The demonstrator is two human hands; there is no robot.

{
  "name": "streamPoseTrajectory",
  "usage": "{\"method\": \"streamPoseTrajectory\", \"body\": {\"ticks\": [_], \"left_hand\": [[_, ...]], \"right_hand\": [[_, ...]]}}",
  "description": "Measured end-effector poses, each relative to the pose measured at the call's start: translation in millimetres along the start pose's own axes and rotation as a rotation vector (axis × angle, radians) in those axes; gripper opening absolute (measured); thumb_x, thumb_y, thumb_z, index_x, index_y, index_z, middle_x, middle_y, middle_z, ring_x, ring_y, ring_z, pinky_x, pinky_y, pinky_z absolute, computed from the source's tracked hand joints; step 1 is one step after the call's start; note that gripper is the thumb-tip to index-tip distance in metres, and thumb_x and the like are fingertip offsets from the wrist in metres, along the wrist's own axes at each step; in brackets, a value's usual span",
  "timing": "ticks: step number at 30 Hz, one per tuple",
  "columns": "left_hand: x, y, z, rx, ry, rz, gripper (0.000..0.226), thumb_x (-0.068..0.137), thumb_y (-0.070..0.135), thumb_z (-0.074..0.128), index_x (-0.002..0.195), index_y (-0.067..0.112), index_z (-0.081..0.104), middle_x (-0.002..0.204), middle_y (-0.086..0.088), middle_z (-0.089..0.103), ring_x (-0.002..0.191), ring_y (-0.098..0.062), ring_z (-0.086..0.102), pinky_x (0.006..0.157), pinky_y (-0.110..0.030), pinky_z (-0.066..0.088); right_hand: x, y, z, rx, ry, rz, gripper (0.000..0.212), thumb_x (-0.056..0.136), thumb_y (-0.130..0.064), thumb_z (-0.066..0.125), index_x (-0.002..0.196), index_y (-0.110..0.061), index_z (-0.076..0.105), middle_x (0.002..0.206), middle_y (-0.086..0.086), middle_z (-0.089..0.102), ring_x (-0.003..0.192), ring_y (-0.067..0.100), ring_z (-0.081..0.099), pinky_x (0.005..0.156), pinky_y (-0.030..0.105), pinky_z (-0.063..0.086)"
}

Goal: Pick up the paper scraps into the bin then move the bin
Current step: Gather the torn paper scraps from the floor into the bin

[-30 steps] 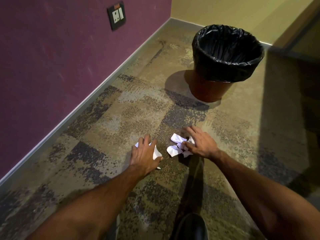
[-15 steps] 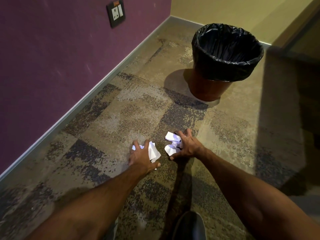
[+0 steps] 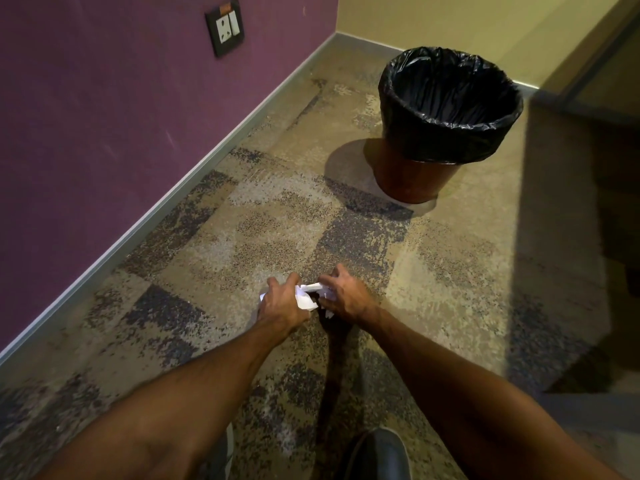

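Note:
White crumpled paper scraps (image 3: 306, 295) are bunched between my two hands, low over the patterned carpet. My left hand (image 3: 282, 304) grips scraps from the left, its fingers curled round them. My right hand (image 3: 341, 296) holds the other scraps from the right, fingers bent over them. The two hands nearly touch. The bin (image 3: 415, 174), reddish-brown with a black liner folded over its rim, stands upright on the carpet farther off, up and to the right of my hands.
A purple wall with a grey skirting board (image 3: 173, 199) runs along the left and carries a wall socket (image 3: 225, 27). A yellow wall closes the corner behind the bin. A dark shoe (image 3: 375, 455) shows at the bottom edge. Dark shadow lies at right.
Both hands have closed round their scraps and drawn together, so the two piles now meet between them. The bin has not moved.

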State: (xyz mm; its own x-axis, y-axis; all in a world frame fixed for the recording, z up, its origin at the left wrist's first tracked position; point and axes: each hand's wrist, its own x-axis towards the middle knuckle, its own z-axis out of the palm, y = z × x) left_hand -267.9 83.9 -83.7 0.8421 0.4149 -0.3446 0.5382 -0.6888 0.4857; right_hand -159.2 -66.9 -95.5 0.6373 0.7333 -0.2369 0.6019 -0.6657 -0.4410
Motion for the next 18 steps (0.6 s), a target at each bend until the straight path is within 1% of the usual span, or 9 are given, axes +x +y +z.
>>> {"method": "streamPoseTrajectory", "body": {"ticks": [1, 3, 4, 7, 9, 11, 13, 15, 18], "left_hand": [[2.3, -2.6, -0.9, -0.001, -0.004, 0.011, 0.06, 0.077, 0.048, 0.083, 0.122, 0.035, 0.045, 0.114, -0.005, 0.04, 0.091, -0.03, 0.06, 0.077, -0.048, 0.063], [6.1, -5.5, -3.4, 0.072, -0.024, 0.025, 0.064, 0.079, 0.055, 0.081, 0.127, 0.036, 0.044, 0.117, -0.005, 0.039, 0.095, -0.032, 0.062, 0.081, -0.046, 0.062], [6.9, -6.3, -4.1, 0.156, -0.031, 0.02, 0.067, 0.08, 0.058, 0.08, 0.132, 0.035, 0.044, 0.122, -0.007, 0.038, 0.102, -0.032, 0.062, 0.085, -0.046, 0.06], [7.0, -8.0, -4.5, 0.445, 0.038, 0.022, 0.073, 0.084, 0.067, 0.074, 0.142, 0.038, 0.039, 0.14, -0.012, 0.033, 0.123, -0.033, 0.053, 0.095, -0.049, 0.054], [5.6, -10.8, -2.9, 0.538, 0.068, 0.036, 0.076, 0.084, 0.073, 0.07, 0.145, 0.042, 0.036, 0.154, -0.015, 0.026, 0.132, -0.037, 0.046, 0.098, -0.054, 0.05], [4.2, -14.0, -0.5, 0.527, 0.048, 0.005, 0.078, 0.083, 0.075, 0.069, 0.146, 0.047, 0.033, 0.158, -0.014, 0.022, 0.135, -0.04, 0.043, 0.098, -0.054, 0.05], [3.8, -13.6, 1.7, 0.459, 0.003, -0.051, 0.077, 0.085, 0.073, 0.069, 0.148, 0.047, 0.031, 0.15, -0.015, 0.028, 0.132, -0.042, 0.047, 0.098, -0.051, 0.052], [4.6, -10.9, 1.9, 0.422, -0.03, -0.073, 0.075, 0.087, 0.07, 0.069, 0.146, 0.045, 0.031, 0.141, -0.016, 0.033, 0.129, -0.042, 0.05, 0.1, -0.05, 0.052], [9.1, -12.2, -2.5, 0.334, -0.045, -0.077, 0.072, 0.085, 0.063, 0.076, 0.142, 0.043, 0.036, 0.136, -0.014, 0.035, 0.125, -0.038, 0.051, 0.1, -0.048, 0.052]], "right_hand": [[1.2, -1.7, 0.6, 0.012, 0.006, 0.0, 0.037, 0.098, -0.034, 0.073, 0.13, -0.017, 0.064, 0.122, 0.009, 0.047, 0.088, 0.014, 0.051, 0.074, 0.025, 0.048], [5.5, -2.4, 1.9, 0.042, 0.006, 0.001, 0.033, 0.099, -0.031, 0.073, 0.126, -0.014, 0.066, 0.114, 0.005, 0.045, 0.084, 0.014, 0.05, 0.071, 0.029, 0.048], [6.9, -1.8, 2.5, 0.057, -0.002, 0.009, 0.03, 0.098, -0.029, 0.073, 0.123, -0.013, 0.067, 0.111, 0.004, 0.043, 0.082, 0.016, 0.05, 0.07, 0.031, 0.047], [10.2, 1.6, 5.2, 0.065, -0.011, 0.01, 0.028, 0.097, -0.026, 0.074, 0.121, -0.013, 0.067, 0.108, 0.0, 0.038, 0.082, 0.018, 0.049, 0.069, 0.027, 0.039], [10.8, 4.2, 6.4, 0.074, -0.006, 0.001, 0.025, 0.098, -0.027, 0.073, 0.118, -0.014, 0.066, 0.108, 0.0, 0.039, 0.082, 0.018, 0.051, 0.065, 0.024, 0.037], [11.8, 6.5, 8.3, 0.081, -0.001, 0.005, 0.024, 0.099, -0.027, 0.072, 0.118, -0.014, 0.067, 0.108, 0.0, 0.04, 0.082, 0.017, 0.051, 0.061, 0.024, 0.036], [13.0, 6.4, 9.1, 0.097, 0.006, 0.022, 0.028, 0.098, -0.027, 0.072, 0.123, -0.014, 0.068, 0.108, 0.0, 0.041, 0.083, 0.017, 0.051, 0.066, 0.025, 0.037], [15.0, 5.6, 9.6, 0.119, 0.015, 0.035, 0.031, 0.098, -0.026, 0.073, 0.126, -0.014, 0.069, 0.106, 0.0, 0.043, 0.085, 0.017, 0.051, 0.067, 0.025, 0.037], [18.1, 7.5, 8.4, 0.161, 0.028, 0.076, 0.029, 0.098, -0.027, 0.071, 0.123, -0.014, 0.073, 0.102, 0.003, 0.05, 0.087, 0.018, 0.049, 0.074, 0.027, 0.036]]}}
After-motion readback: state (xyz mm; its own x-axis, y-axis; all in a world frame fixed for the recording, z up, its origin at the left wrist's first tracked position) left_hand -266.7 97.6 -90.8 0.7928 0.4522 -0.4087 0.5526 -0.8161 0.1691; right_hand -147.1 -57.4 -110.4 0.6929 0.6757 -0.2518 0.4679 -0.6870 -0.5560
